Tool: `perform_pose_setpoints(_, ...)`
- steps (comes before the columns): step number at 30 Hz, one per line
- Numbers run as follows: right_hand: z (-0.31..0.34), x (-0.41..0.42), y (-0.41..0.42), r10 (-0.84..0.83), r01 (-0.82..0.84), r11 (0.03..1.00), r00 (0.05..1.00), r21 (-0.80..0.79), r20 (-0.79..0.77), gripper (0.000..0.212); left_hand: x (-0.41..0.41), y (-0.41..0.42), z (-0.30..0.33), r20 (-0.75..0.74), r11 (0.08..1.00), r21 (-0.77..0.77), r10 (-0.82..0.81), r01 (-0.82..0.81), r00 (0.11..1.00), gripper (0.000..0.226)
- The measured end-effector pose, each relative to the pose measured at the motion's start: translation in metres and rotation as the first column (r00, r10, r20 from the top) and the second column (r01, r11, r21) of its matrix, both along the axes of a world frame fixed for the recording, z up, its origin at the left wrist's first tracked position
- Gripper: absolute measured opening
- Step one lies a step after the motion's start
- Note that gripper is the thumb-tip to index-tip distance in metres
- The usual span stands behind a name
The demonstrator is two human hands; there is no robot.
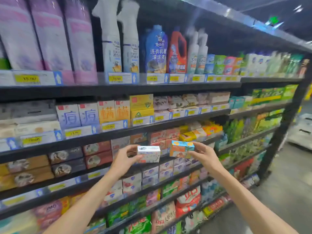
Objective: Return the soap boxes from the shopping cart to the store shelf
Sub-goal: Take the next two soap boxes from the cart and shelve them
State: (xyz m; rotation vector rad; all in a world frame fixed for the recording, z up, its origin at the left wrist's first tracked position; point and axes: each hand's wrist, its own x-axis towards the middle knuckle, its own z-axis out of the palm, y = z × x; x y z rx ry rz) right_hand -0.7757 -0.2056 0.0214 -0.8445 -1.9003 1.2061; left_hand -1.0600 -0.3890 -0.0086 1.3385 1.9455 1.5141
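My left hand (124, 157) grips a white soap box (149, 154) by its left end. An orange and blue soap box (180, 148) is held in my right hand (205, 155), pinched at its right end. Both boxes hang side by side in front of the third shelf (101, 168) from the top, where rows of similar soap boxes (163, 137) are stacked. The two boxes are a small gap apart. The shopping cart is out of sight.
Tall black store shelving fills the view. Detergent bottles (157, 49) stand on the top level, boxed soaps (89, 114) below, bagged washing powder (187, 201) near the floor. A grey aisle floor (287, 191) opens to the right, with a pale crate (302, 132) beyond.
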Motion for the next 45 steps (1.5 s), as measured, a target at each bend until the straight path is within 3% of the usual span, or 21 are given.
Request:
perform_pose_setpoints(7,-0.016,-0.083,0.049,0.236,-0.239,0.971,0.969,0.026,0.079,0.051,-0.036,-0.025,-0.010,0.016,0.947,-0.066,0.317,-0.316,0.948,0.042)
perform_pose_setpoints(12,-0.024,-0.122,0.053,0.289,-0.299,0.951,0.951,0.078,0.113,0.060,-0.052,-0.029,-0.012,-0.026,0.881,-0.106,0.461,-0.461,0.887,0.048)
perform_pose_setpoints(17,-0.026,-0.145,0.054,0.320,-0.335,0.938,0.935,0.090,0.151,0.056,-0.061,-0.023,-0.024,-0.079,0.829,-0.202,0.517,-0.522,0.852,0.060)
perform_pose_setpoints(26,-0.042,-0.164,0.056,0.318,-0.338,0.938,0.926,0.073,0.202,0.052,-0.053,-0.007,-0.041,-0.286,0.718,-0.244,0.589,-0.652,0.756,0.043)
perform_pose_setpoints(31,-0.049,-0.173,0.051,0.323,-0.346,0.934,0.924,0.088,0.205,0.041,-0.048,-0.002,-0.039,-0.324,0.670,-0.271,0.612,-0.691,0.721,0.039)
perform_pose_setpoints(38,-0.060,-0.179,0.050,0.312,-0.357,0.917,0.920,0.177,0.237,0.052,-0.050,0.003,-0.044,-0.375,0.673,-0.244,0.598,-0.698,0.708,0.037)
perform_pose_setpoints(45,-0.063,-0.176,0.039,0.244,-0.316,0.908,0.933,0.275,0.265,0.043,-0.050,0.002,-0.047,-0.401,0.677,-0.213,0.597,-0.704,0.695,0.039)
